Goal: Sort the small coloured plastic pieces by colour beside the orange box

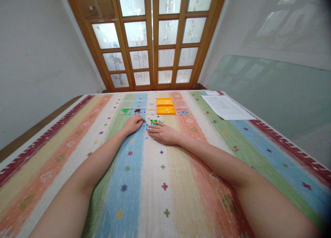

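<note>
Small coloured pieces (153, 121) lie clustered toward the tabletop's (152, 196) far edge. At their left, the left hand (136, 123) curls its fingers loosely; the right hand (162, 133) stretches its fingers out at their near right side. Whether either hand pinches a piece, I can't tell. Just beyond the pieces, an orange case (164, 101) lies open.

Room between forearms (103, 165) — pieces (154, 121), orange box (165, 105) beyond.
</note>
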`<act>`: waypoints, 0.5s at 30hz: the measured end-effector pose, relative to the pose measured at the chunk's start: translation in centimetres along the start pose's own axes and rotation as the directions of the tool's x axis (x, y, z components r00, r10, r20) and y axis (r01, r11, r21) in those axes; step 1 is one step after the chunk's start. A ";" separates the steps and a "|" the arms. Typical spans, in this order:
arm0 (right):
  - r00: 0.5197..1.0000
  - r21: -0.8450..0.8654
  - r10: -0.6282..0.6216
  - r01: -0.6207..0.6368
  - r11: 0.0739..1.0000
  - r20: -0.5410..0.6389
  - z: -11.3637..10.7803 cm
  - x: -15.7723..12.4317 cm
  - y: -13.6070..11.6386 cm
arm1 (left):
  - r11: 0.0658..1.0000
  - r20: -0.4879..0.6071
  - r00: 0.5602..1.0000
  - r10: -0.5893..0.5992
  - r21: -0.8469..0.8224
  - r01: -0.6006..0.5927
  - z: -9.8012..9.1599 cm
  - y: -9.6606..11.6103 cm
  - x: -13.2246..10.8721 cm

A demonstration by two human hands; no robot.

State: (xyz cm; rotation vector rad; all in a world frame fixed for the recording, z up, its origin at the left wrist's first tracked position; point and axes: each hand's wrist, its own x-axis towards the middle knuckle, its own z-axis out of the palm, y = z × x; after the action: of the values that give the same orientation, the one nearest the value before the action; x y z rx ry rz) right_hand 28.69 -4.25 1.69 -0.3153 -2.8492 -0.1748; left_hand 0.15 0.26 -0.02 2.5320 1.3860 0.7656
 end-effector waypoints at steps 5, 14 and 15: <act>0.998 0.009 -0.005 0.006 1.000 -0.064 -0.7 -0.1 0.4 | 1.000 0.007 1.000 -0.017 -0.004 0.017 -0.2 0.2 0.0; 0.995 0.040 0.034 -0.031 0.999 -0.089 -0.5 -0.6 1.4 | 1.000 0.006 1.000 -0.016 0.000 0.016 0.0 0.1 -0.1; 0.995 0.036 0.039 -0.036 0.999 -0.091 -0.3 -0.7 1.5 | 1.000 0.006 1.000 -0.015 -0.001 0.015 0.0 0.0 -0.1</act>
State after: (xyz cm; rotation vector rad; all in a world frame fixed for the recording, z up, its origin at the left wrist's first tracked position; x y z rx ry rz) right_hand 29.76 -2.94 1.94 -0.3441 -2.7500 -0.1288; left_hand 0.16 0.19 -0.04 2.5186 1.4007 0.7552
